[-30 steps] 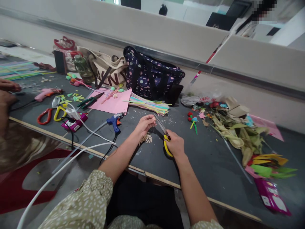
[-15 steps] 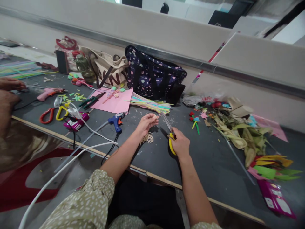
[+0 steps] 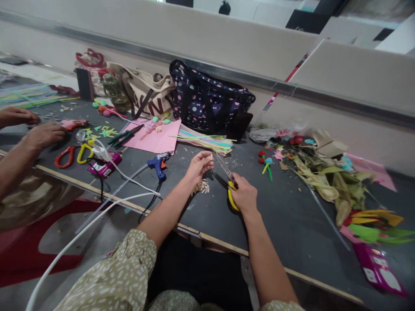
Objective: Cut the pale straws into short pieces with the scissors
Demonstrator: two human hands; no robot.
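My left hand (image 3: 198, 167) pinches a small whitish piece (image 3: 212, 157) between thumb and fingertips; its exact kind is too small to make out. In my right hand (image 3: 246, 193) is a pair of scissors with yellow handles (image 3: 232, 198). Their blades point up and left, close beside the left fingertips; how far apart the blades are is hard to tell. Below my left hand, on the dark table, lies a little heap of short beige pieces (image 3: 203, 187). Behind the blades lies a bundle of pastel strips (image 3: 207, 140).
Left of my arm lie a blue glue gun (image 3: 158, 166), a white cable (image 3: 121, 201), green-handled pliers (image 3: 121, 136) and a pink sheet (image 3: 136, 140). A co-worker's hands (image 3: 45, 136) are farther left. Bags (image 3: 207, 99) line the wall. Dried husks (image 3: 337, 185) lie at right.
The co-worker's nearer hand has come farther in, beside the pink glue gun. My fingers have shifted slightly around the small piece, whose whitish end shows more. The scissors have barely moved.
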